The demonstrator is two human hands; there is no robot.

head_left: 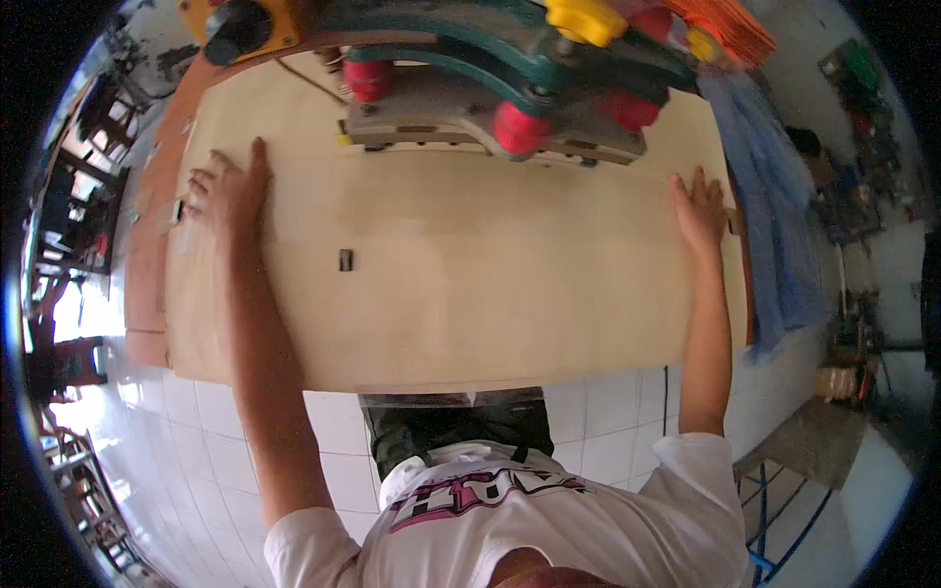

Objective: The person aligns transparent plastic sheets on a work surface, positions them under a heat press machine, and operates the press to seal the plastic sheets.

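Note:
A wide pale tan sheet (470,294) covers most of the worktable in front of me. On its left side my left hand (227,191) lies with fingers spread, near the sheet's left edge. My right hand (700,211) rests on the right side with its fingers apart, close to the right edge. Neither hand grips anything. A small dark rectangular piece (346,260) sits on the sheet, right of my left forearm. Over the far part of the sheet stands a dark green machine head (441,69) with red round mounts (521,129) and a metal plate below.
A yellow knob (585,20) tops the machine, and a yellow box with a black knob (238,29) is at the far left. Bluish translucent material (769,206) hangs along the table's right side. Orange material (725,29) lies at the back right. The reddish-brown table edge (147,284) shows at left.

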